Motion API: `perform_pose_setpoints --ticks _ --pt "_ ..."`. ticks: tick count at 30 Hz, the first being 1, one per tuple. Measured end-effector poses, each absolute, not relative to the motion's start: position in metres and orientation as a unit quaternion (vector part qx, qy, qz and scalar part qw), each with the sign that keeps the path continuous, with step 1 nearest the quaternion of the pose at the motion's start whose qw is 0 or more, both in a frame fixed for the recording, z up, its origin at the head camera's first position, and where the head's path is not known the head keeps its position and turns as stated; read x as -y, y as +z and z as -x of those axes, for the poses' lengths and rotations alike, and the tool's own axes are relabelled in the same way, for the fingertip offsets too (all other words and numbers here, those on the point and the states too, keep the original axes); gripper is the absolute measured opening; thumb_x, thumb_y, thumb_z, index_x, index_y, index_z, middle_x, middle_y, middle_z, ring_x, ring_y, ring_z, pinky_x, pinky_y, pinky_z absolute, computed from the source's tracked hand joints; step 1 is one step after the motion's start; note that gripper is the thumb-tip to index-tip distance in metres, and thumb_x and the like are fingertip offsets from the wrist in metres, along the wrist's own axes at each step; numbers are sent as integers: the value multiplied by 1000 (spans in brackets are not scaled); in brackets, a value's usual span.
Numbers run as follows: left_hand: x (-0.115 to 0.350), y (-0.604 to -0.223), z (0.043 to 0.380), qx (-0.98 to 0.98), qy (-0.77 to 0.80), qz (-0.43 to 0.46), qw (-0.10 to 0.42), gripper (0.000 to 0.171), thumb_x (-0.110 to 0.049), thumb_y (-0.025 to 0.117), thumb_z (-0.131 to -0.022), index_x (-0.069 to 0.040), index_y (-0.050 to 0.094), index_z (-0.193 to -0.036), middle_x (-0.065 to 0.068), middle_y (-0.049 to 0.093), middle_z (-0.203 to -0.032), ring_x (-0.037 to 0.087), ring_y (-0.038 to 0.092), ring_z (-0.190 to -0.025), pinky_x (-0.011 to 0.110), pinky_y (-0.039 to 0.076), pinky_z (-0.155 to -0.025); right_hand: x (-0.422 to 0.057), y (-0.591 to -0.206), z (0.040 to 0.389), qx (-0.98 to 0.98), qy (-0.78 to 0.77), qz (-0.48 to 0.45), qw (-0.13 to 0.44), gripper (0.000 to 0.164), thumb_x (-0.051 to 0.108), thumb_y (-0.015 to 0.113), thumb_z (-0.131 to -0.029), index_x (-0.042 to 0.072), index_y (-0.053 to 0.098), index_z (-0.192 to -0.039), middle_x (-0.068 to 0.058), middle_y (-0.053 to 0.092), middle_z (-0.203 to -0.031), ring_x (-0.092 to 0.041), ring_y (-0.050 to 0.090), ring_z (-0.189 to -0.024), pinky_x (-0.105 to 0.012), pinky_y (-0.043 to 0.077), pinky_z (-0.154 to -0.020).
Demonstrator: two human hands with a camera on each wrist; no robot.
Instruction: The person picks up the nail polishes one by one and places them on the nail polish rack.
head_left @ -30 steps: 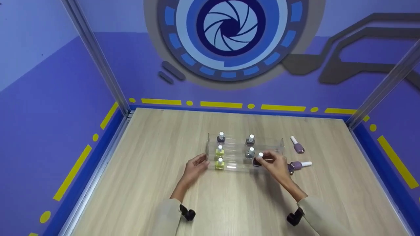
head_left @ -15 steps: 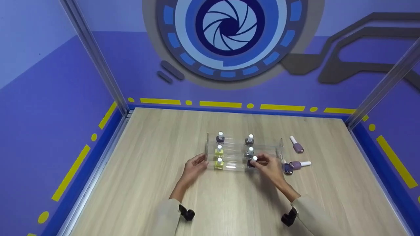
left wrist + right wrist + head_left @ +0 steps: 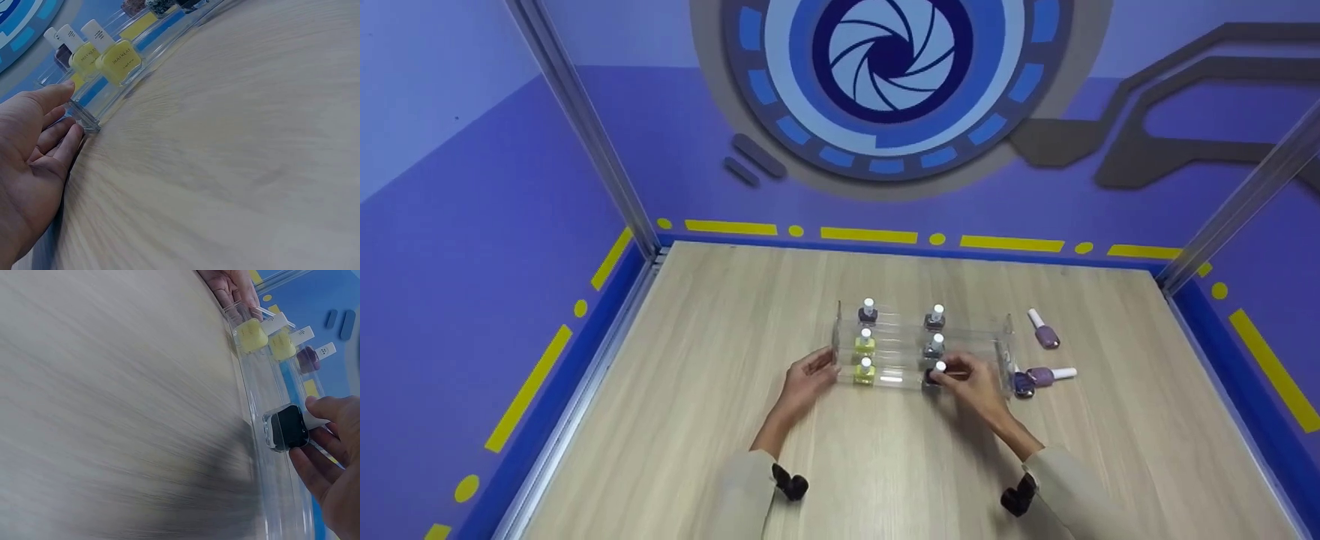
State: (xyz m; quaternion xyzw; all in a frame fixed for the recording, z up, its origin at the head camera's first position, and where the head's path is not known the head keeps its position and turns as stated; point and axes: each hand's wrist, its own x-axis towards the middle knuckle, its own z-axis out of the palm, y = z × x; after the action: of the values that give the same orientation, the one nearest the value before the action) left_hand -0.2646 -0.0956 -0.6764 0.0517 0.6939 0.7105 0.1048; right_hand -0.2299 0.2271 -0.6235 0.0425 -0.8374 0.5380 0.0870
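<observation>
A clear stepped display rack (image 3: 896, 379) stands on the table with nail polish bottles upright on its tiers. My left hand (image 3: 808, 382) holds the rack's left end, thumb toward the front edge and fingers at the side panel (image 3: 83, 115). My right hand (image 3: 976, 386) pinches the white cap of a dark nail polish bottle (image 3: 289, 427) at the front tier. On the left are two yellow bottles (image 3: 865, 373) and a dark purple bottle (image 3: 868, 315) behind them. A grey glittery bottle (image 3: 934, 346) and a dark bottle (image 3: 935, 319) stand on the tiers behind my right hand.
Right of the rack, two mauve nail polish bottles lie on their sides, one farther back (image 3: 1045, 335) and one nearer (image 3: 1041, 376). A dark blue bottle (image 3: 1024, 385) lies against the nearer one. Purple walls (image 3: 607, 150) enclose the wooden table (image 3: 720, 300).
My right hand has moved left along the front tier with the dark bottle, which is now in front of the grey one. The left hand stays at the rack's end.
</observation>
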Motion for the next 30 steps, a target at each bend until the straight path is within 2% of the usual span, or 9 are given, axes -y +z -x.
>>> perform_pose_setpoints --ticks 6,13,23,26,30 --pt "93 -674 264 -695 708 -42 113 55 -19 65 -101 -3 48 -151 20 48 -156 35 43 -148 36 46 -118 -227 -625 231 853 516 -24 78 17 0 84 -80 2 75 -94 -15 77 -95 -24 75 -88 -24 64 -79" --pt "94 -674 266 -695 709 -49 111 60 -23 67 -100 -2 46 -151 20 49 -155 35 44 -147 35 46 -117 -226 -622 233 858 508 -24 70 17 0 83 -81 2 74 -95 -14 77 -97 -27 74 -92 -32 64 -83" --pt "94 -675 267 -694 711 -50 105 57 -18 65 -101 1 46 -151 21 49 -155 35 45 -147 32 47 -116 -229 -616 231 853 515 -57 61 20 -1 84 -80 3 74 -97 -13 76 -99 -28 74 -95 -39 64 -85" --pt "94 -676 267 -694 710 -51 104 55 -17 64 -101 0 46 -151 21 49 -155 35 45 -147 31 48 -115 -234 -611 229 855 512 -61 65 20 -1 82 -82 2 75 -101 -14 77 -99 -28 74 -95 -36 64 -84" --pt "94 -677 266 -691 714 -52 101 53 -14 64 -101 1 47 -150 23 49 -154 36 45 -147 31 48 -115 -247 -603 227 862 496 -60 82 17 3 79 -87 1 76 -104 -15 78 -100 -21 73 -91 -24 62 -80"
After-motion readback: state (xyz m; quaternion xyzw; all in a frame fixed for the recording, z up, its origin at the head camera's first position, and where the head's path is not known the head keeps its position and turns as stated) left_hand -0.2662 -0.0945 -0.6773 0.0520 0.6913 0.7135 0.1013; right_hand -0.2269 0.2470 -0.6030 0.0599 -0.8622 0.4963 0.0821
